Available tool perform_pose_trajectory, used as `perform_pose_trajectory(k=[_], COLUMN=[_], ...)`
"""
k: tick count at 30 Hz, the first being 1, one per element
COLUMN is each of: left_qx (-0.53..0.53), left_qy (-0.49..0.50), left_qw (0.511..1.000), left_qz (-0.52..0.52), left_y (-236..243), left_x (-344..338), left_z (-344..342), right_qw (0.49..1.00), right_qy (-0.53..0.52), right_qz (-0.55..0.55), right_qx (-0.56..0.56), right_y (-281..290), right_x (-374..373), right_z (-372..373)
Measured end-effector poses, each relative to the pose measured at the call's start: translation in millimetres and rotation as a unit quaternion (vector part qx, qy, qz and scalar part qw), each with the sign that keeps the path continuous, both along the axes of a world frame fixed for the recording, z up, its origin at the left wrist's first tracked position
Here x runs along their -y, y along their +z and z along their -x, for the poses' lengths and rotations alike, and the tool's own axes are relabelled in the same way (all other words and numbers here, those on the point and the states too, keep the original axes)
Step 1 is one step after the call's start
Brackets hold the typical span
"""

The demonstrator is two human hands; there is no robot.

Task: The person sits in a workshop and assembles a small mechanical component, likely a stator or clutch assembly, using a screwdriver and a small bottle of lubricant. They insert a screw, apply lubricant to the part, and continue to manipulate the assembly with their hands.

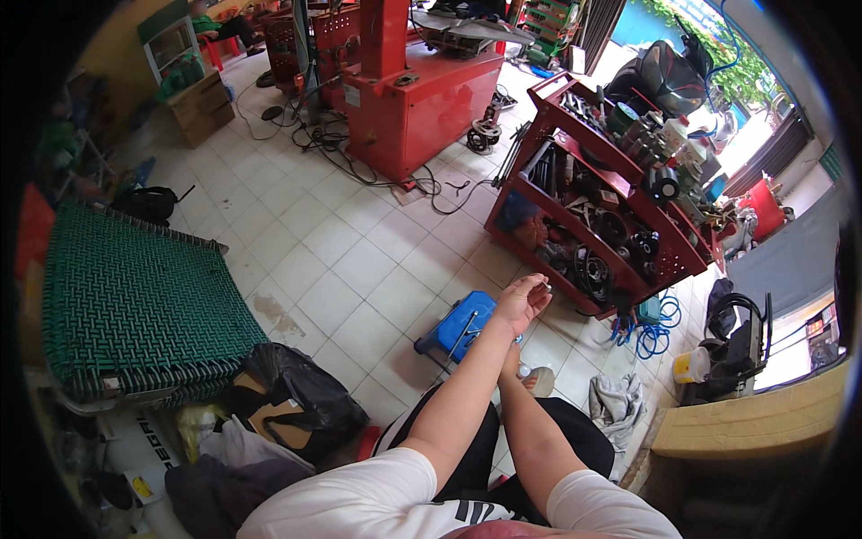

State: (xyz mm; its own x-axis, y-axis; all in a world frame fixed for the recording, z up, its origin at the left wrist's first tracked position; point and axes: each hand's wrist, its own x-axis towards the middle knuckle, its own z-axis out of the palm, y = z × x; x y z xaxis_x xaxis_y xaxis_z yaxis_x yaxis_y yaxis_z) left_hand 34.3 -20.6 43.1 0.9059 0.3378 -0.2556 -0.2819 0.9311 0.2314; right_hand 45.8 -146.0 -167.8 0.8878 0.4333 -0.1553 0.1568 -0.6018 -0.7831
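Note:
My left hand [523,304] is raised in front of the red tool cart, fingers curled. A small shiny piece [548,287] shows at its fingertips, too small to name. My right hand [511,357] lies lower, mostly behind my left forearm, so its fingers are hidden. Just left of my arms, a blue box-like thing [455,322] rests on the floor, with a thin metal rod [466,334] across its top. Below my right hand a foot [541,382] shows beside a small pale round object [524,369].
A red tool cart [575,235] full of tools and parts stands ahead right, with blue hose [660,331] beside it. Farther off is a red machine [422,112] with cables on the tiles. A green woven seat [144,296] and black bag [301,386] lie left, a grey rag [616,409] right.

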Motion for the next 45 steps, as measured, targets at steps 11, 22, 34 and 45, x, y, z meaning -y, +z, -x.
perform_pose_trajectory(k=[11, 22, 34, 45], left_qx=[-0.047, -0.006, -0.001, 0.039], left_qy=[-0.025, -0.059, -0.123, -0.183], left_qw=[0.997, 0.997, 0.981, 0.968], left_qz=[-0.048, -0.049, -0.151, -0.169], left_y=[-15, -32, 72, 141], left_x=[4, 14, 85, 145], left_z=[-5, 23, 155, 196], right_qw=[0.996, 0.985, 0.900, 0.863], right_qy=[-0.021, 0.002, 0.176, 0.264], right_qz=[-0.068, 0.134, 0.259, 0.379], right_qx=[-0.047, -0.111, 0.303, 0.205], right_y=[-4, 61, 378, 497], right_x=[1, 70, 121, 138], right_z=[9, 3, -73, -22])
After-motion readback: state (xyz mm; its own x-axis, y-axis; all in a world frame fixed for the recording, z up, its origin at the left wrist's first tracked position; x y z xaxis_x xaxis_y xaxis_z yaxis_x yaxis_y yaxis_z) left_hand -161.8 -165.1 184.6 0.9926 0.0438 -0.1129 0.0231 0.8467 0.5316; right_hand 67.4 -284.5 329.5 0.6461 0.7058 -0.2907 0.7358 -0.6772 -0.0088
